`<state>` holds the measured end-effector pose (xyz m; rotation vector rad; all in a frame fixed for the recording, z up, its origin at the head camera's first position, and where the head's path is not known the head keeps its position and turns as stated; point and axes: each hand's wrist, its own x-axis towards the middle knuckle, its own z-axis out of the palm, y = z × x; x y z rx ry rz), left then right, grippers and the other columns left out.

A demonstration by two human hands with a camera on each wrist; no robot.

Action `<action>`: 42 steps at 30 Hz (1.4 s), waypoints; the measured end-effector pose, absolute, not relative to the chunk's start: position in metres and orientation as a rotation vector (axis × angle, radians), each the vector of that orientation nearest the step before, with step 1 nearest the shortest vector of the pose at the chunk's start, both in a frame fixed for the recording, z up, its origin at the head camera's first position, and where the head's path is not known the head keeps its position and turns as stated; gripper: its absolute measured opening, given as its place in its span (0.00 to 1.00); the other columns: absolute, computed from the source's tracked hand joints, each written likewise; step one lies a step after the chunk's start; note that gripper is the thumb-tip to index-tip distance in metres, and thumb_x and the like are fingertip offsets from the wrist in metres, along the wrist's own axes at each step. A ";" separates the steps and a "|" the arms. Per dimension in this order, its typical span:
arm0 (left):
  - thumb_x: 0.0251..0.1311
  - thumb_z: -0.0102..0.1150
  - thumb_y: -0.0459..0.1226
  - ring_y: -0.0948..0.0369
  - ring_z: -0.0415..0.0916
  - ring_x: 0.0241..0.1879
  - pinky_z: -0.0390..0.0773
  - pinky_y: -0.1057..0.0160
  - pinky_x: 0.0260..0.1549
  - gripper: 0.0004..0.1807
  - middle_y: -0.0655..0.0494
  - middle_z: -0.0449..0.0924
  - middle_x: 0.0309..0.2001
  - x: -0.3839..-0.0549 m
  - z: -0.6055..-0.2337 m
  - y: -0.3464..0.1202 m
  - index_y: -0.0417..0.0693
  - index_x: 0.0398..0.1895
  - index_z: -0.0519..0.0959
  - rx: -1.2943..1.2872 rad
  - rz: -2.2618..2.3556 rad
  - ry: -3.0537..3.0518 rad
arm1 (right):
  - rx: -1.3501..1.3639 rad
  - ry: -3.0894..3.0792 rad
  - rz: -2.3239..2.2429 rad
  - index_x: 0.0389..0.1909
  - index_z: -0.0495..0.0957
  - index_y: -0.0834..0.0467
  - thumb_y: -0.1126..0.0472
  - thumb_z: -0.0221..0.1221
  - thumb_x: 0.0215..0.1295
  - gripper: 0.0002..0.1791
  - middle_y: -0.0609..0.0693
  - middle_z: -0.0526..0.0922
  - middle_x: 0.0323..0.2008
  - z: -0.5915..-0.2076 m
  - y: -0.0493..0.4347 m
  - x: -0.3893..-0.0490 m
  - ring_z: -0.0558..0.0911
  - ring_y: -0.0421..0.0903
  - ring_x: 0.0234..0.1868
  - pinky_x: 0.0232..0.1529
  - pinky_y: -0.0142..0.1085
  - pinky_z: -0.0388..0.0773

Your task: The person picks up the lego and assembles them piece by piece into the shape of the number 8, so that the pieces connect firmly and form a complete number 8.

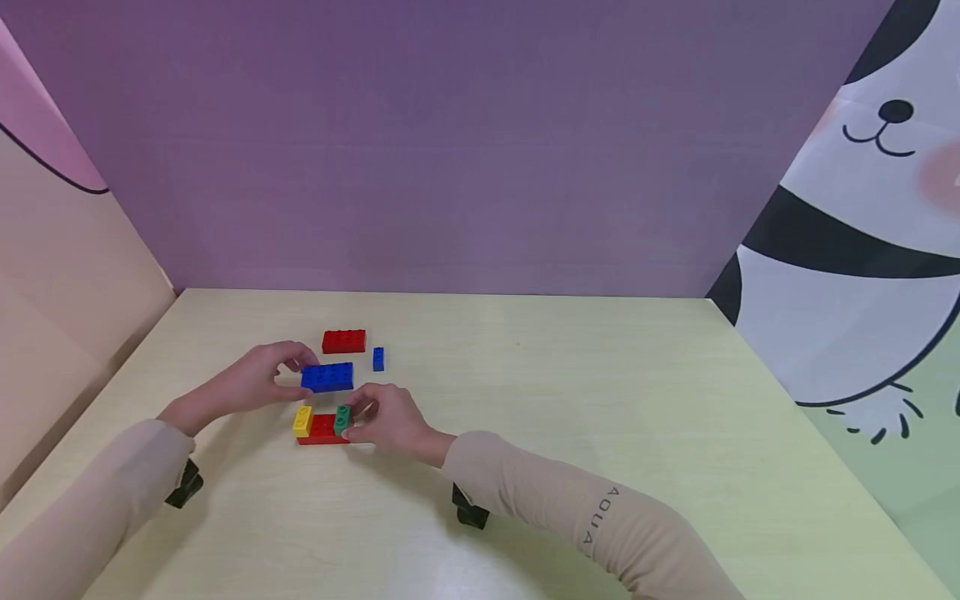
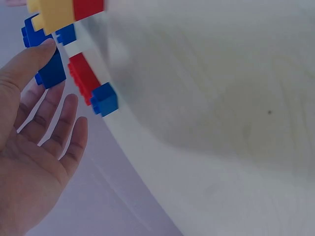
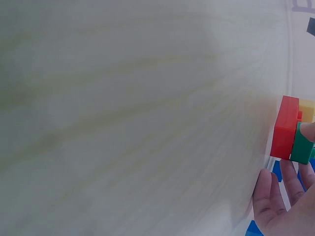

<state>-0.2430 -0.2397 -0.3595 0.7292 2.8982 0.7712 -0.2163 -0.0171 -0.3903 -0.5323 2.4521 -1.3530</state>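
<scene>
My left hand (image 1: 273,375) holds a large blue brick (image 1: 327,377) between thumb and fingertips at its left end. In the left wrist view, the thumb lies across this blue brick (image 2: 51,73). In front of it lies a red brick (image 1: 322,429), with a small yellow brick (image 1: 302,422) standing on its left end. A small green brick (image 1: 342,420) is on the red brick's right end, and my right hand (image 1: 390,419) pinches it between thumb and fingers. The right wrist view shows the green brick (image 3: 301,145) flush against the red one (image 3: 284,128).
Behind the blue brick lies another red brick (image 1: 344,342), with a small blue brick (image 1: 378,359) to its right. The left wrist view shows a blue brick (image 2: 106,99) at that red brick's end. A purple wall (image 1: 450,167) rises behind the pale wooden table (image 1: 600,400).
</scene>
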 end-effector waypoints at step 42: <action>0.45 0.69 0.43 0.53 0.71 0.47 0.74 0.46 0.45 0.23 0.53 0.77 0.43 -0.221 -0.338 -0.250 0.49 0.44 0.73 0.783 0.889 2.664 | -0.538 2.433 -1.339 0.44 0.76 0.56 0.65 0.67 0.49 0.19 0.48 0.81 0.38 -0.392 -0.016 -0.219 0.76 0.39 0.35 0.33 0.24 0.75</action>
